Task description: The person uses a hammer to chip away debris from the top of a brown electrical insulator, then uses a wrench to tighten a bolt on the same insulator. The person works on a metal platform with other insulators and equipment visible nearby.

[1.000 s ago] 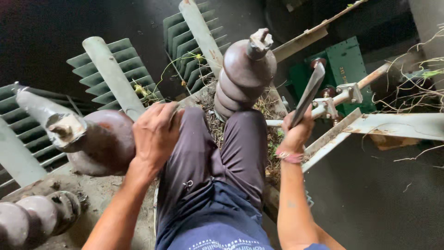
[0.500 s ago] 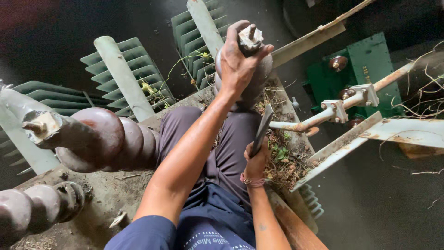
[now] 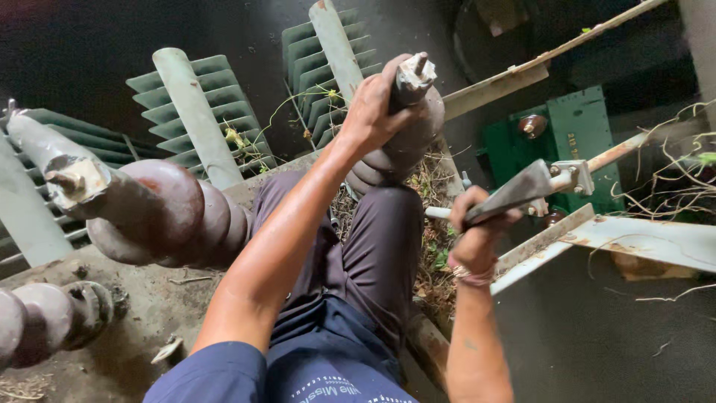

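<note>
My left hand grips the top of a brown ribbed insulator just below its metal bolt cap. In my right hand is a flat grey metal tool, its blade pointing up and to the right. My legs in dark trousers lie between the two hands, on top of the equipment. A nest of dry grass and twigs sits at the base of the gripped insulator.
A second large brown insulator with a bolt cap stands at the left, a third at the lower left. Green-grey cooling fins rise behind. Angled metal bars and a green box lie at the right.
My left hand went from the left insulator to the top of the middle one and stays there. My right hand dropped with the tool, then rose and swung it out to the right.
</note>
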The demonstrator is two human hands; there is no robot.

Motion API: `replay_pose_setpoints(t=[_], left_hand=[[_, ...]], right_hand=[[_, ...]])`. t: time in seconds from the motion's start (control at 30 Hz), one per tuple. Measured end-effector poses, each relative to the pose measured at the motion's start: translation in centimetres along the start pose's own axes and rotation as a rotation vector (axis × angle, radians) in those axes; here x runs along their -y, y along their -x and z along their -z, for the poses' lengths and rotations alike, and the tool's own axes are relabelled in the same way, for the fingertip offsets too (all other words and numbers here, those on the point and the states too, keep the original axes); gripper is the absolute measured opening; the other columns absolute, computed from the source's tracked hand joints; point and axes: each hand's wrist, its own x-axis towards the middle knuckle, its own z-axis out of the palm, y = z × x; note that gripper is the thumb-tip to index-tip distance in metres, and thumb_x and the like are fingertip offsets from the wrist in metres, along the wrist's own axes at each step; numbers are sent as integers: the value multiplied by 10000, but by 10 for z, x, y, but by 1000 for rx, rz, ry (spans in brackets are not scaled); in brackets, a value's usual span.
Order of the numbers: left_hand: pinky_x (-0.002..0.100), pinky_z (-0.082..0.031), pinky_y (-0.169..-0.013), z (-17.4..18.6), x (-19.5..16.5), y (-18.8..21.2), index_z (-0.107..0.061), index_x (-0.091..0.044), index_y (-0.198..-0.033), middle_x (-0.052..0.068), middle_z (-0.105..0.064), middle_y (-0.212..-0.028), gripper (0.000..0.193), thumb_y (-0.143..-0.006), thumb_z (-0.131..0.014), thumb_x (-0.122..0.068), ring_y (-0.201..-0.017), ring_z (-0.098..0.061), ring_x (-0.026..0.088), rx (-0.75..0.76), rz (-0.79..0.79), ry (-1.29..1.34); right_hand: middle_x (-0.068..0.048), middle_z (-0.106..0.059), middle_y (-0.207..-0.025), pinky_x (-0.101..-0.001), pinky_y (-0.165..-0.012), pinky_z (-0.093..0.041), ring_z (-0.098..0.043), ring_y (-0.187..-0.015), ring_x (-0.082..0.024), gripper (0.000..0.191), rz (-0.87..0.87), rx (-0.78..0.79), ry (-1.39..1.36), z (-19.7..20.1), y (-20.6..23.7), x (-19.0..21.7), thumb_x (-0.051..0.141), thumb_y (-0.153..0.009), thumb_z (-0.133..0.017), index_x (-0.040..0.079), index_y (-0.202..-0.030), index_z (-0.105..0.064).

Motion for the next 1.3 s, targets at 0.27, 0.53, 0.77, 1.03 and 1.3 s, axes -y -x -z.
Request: replay_pose_setpoints(t=[0.27, 0.53, 0.77, 1.03, 1.3], left_hand=[[491, -484, -1101, 136, -95, 137, -700, -30, -1161, 117, -683, -1219, 252, -920, -776, -33, -1250, -625, 312, -233, -208, -579], [525, -319, -1245, 253, -98, 245, -366, 27, -1555, 216, -430, -1548, 819, -1006, -768, -429, -1487, -374, 338, -602, 249, -883], [503, -448, -1090, 266, -72, 248, -509, 76, -1364, 272, -599, -1336, 857, -910, -850, -567, -1237, -560, 404, -459, 369, -855], [481, -466, -1110, 269, -58, 263, -493, 148, -1345, 307, -597, -1327, 832, -949, -827, -503, -1216, -588, 433, -470, 167, -966], [507, -499, -1119, 266, -73, 250, -582, 125, -1300, 302, -650, -1253, 817, -925, -840, -554, -1206, -639, 452, -491, 340, -868]], right_hand=[[2, -430, -624, -243, -481, -271, -411, -532, -66, 721, -73, 183, 277, 5, -88, 57, 651, -1099, -445, 47, -710, -494], [19, -484, -550, -253, -450, -325, -506, -477, -85, 768, 265, 179, 860, -12, -132, 71, 676, -1071, -375, 35, -780, -681], [-8, -520, -588, -213, -499, -347, -507, -517, -72, 728, 307, 30, 383, -21, -140, 102, 637, -1100, -540, 44, -677, -534], [-8, -477, -624, -239, -515, -344, -449, -541, -95, 566, 240, 124, 1483, -32, -144, 64, 563, -1052, -561, 101, -727, -519], [-44, -471, -613, -290, -580, -362, -439, -575, -151, 623, 125, 122, 1037, -16, -134, 78, 616, -1104, -469, 141, -709, -550]])
